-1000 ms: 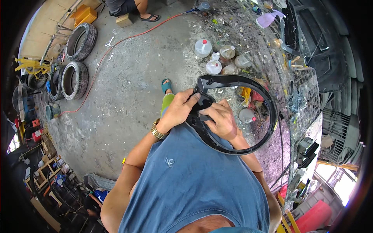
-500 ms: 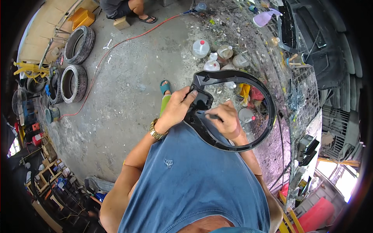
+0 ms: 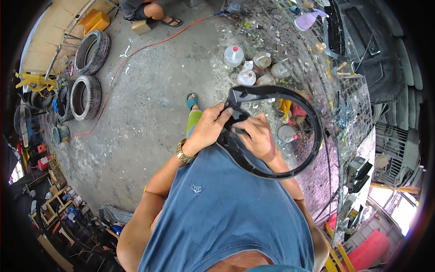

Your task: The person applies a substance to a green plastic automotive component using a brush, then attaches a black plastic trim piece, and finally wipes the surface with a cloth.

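A large black plastic trim frame (image 3: 318, 131), a curved loop with a squared block at its left end, is held in front of my blue shirt. My left hand (image 3: 206, 128), with a gold watch on the wrist, is closed on that left end, its thumb laid over the block. My right hand (image 3: 258, 138) reaches through the loop, fingers bent and pressed against the block close to my left thumb. Whatever may be between the right fingertips is too small and covered to make out.
Several clear plastic jugs (image 3: 234, 56) stand on the paint-stained floor beyond the loop. A red hose (image 3: 118, 72) crosses the concrete, near old tires (image 3: 86, 97) at the left. Another person (image 3: 142, 10) sits low at the far side. A wire rack (image 3: 353, 104) stands right.
My right hand has moved left and up, bringing its fingers onto the block by my left thumb. The trim frame has shifted and tilted slightly.
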Tool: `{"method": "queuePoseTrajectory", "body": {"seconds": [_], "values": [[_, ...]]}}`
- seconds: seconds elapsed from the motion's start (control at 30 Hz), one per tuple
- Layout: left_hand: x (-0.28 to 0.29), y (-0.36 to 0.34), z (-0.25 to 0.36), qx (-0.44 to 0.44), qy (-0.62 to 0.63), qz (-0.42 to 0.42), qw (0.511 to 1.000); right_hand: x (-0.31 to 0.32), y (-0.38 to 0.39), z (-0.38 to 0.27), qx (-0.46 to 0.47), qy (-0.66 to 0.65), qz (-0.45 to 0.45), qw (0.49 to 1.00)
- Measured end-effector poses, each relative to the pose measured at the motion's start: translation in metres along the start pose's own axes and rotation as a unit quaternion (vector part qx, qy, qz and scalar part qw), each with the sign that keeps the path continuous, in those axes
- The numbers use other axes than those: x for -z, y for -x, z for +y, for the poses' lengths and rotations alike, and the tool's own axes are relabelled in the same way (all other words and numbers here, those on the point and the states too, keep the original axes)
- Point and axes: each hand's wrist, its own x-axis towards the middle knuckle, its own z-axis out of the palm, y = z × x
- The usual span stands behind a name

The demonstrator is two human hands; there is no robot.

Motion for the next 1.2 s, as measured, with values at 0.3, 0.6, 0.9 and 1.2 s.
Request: {"method": "queuePoseTrajectory", "body": {"seconds": [0.3,0.6,0.9,1.2], "values": [[0.003,-0.004,-0.009,0.020,-0.012,-0.009,1.000,-0.002,-0.005,-0.002,0.001,0.012,0.035,0.999],[0.002,0.001,0.000,0.015,-0.072,-0.017,0.997,0.003,-0.007,-0.005,-0.035,0.003,0.036,0.999],[0.004,-0.003,-0.008,0.002,-0.106,0.006,0.994,0.004,0.004,0.003,0.011,-0.015,-0.005,1.000],[0.001,-0.003,-0.004,0.011,-0.057,0.006,0.998,0.011,-0.007,-0.003,-0.005,0.036,0.003,0.999]]}}
